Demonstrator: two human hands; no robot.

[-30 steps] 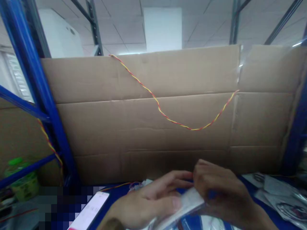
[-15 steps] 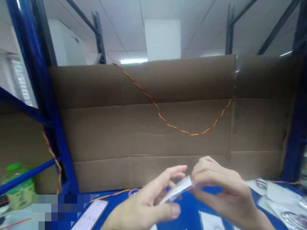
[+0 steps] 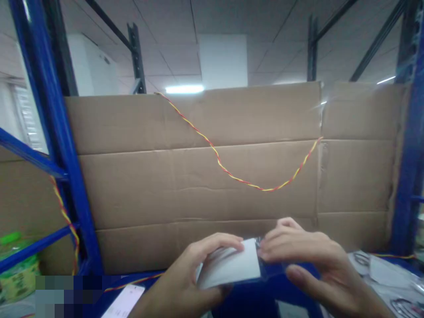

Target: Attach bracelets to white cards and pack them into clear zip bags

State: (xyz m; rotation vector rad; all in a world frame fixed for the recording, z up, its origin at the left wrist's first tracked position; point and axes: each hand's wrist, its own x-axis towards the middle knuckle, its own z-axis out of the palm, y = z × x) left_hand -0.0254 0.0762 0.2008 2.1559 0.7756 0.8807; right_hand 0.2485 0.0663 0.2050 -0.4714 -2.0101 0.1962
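My left hand (image 3: 185, 276) is closed around a white card in a clear plastic bag (image 3: 232, 267), its fingers on top and its thumb underneath. The card's broad white face is tilted up toward me, and clear film sticks out past its right edge. Beside that end is my right hand (image 3: 321, 260), fingers stretched out with the tips at the film and the thumb standing apart below. Whether those fingertips press on the film is hard to make out.
A phone (image 3: 124, 302) lies on the blue tabletop (image 3: 245, 302) at left. Several bagged items with dark cables (image 3: 402, 304) lie at right. Behind stands a cardboard panel (image 3: 198, 198) between blue rack posts (image 3: 77, 194), with a red-yellow twisted wire (image 3: 243, 181) hanging across it.
The bagged card has turned from nearly edge-on to showing its broad white face. My left fingers have come down onto it, and my right thumb has moved away from the fingers.
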